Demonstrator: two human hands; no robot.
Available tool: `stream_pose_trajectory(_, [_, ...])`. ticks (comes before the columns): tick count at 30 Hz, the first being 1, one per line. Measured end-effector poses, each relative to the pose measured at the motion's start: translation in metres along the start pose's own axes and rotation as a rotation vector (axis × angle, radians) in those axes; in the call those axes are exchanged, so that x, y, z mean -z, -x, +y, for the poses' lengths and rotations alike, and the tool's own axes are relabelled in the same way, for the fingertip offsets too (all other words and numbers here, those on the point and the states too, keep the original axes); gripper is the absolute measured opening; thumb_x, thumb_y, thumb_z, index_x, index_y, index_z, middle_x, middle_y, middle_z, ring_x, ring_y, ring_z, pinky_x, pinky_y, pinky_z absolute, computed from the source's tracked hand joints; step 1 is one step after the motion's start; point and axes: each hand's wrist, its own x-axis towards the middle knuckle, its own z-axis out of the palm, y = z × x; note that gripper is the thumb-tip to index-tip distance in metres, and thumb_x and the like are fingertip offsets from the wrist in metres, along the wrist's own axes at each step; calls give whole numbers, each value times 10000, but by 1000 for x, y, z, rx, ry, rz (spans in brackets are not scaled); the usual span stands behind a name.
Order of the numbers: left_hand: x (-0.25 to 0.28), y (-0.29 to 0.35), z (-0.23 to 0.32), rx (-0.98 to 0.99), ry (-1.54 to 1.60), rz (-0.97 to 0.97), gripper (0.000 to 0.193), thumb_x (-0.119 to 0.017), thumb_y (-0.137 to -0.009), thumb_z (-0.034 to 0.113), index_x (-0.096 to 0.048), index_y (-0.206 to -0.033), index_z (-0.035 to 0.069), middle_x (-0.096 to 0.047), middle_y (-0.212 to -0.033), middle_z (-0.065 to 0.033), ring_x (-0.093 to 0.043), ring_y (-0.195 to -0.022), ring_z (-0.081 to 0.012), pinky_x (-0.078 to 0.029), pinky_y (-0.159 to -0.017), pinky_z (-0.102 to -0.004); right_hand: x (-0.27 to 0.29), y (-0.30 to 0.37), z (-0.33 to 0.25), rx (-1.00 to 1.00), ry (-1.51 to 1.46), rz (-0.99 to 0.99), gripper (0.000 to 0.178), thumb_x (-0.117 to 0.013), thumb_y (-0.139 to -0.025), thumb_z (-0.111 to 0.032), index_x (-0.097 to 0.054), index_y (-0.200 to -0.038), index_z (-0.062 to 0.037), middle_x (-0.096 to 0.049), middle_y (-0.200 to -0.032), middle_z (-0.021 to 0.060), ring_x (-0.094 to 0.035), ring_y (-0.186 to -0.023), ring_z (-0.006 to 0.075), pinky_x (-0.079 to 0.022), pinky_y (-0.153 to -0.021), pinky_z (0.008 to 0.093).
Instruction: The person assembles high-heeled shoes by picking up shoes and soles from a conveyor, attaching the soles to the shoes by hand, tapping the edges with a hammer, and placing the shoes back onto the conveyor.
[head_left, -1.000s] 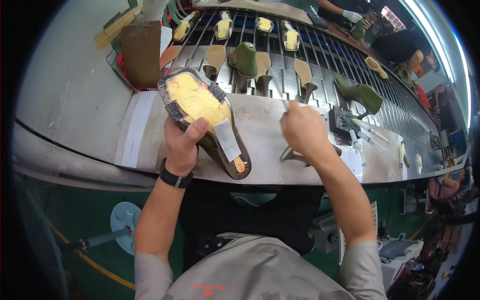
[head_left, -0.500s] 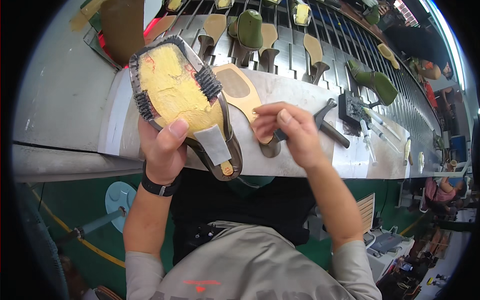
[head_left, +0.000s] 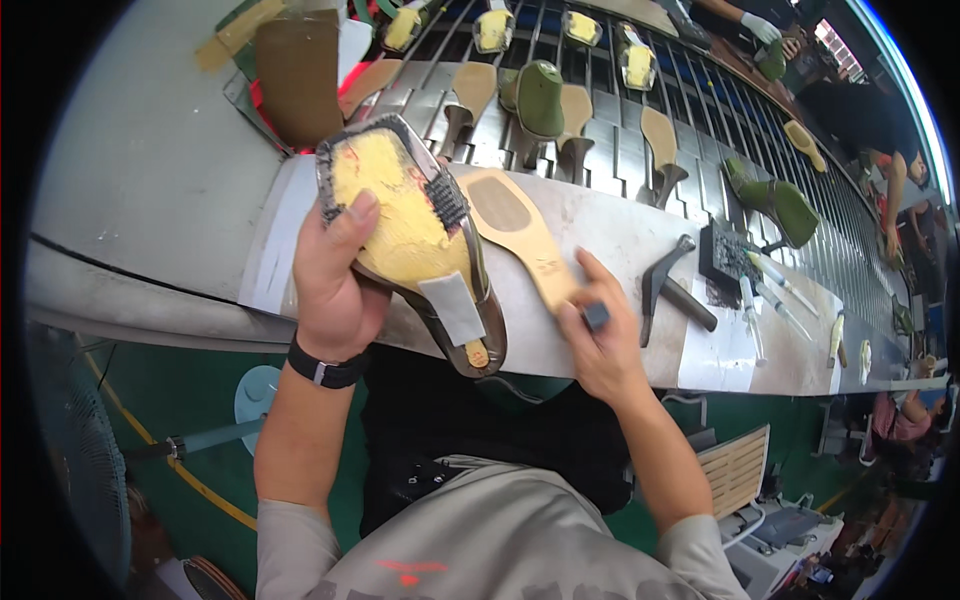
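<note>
My left hand (head_left: 340,270) is closed round a shoe upper on a last (head_left: 395,200), held underside up. Its bottom is coated yellow, with dark ragged material along the edges and a grey-white strip (head_left: 455,308) toward the narrow end. The thumb presses on the yellow surface. My right hand (head_left: 608,345) grips a tan high-heeled sole (head_left: 525,240) at its heel end. The small dark heel tip shows between thumb and fingers, while the rest of the heel is hidden. The sole's wide front, with a grey-brown patch, points toward the upper.
Right of my right hand lies a hammer (head_left: 663,275), then a black bristly block (head_left: 727,255) and several slim white tools (head_left: 775,300). Beyond the bench, tan heeled soles (head_left: 660,140) and green lasted uppers (head_left: 540,100) lie on a roller conveyor. A co-worker's gloved hand (head_left: 762,27) is farther back.
My right hand has closed on the sole's heel end and turned it up from the bench. My left thumb has shifted farther up the yellow bottom. The whole view has moved slightly.
</note>
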Motion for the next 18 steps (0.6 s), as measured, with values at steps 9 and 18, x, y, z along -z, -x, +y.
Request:
stream_pose_trajectory(9, [-6, 7, 3, -1, 144, 26, 634, -590, -1017, 315, -451, -1496, -77, -618, -1393, -330, -683, -1235, -395, -562, -1056, -505, 38, 163, -53, -688, -1108, 249, 846, -533, -1027, -677, -450, -1532, -2, -591, -1474, 287, -648, -1287, 361, -561, -1011, 439])
stream_pose_trajectory(18, [-59, -17, 13, -4, 245, -227, 581, -630, -993, 231, -469, -1486, -31, -615, -1412, -309, -646, -1320, -379, -558, -1090, -513, 40, 102, -53, -622, -1105, 201, 269, -665, -985, -120, -641, -1166, 77, -737, -916, 185, -757, -759, 278, -651, -717, 426])
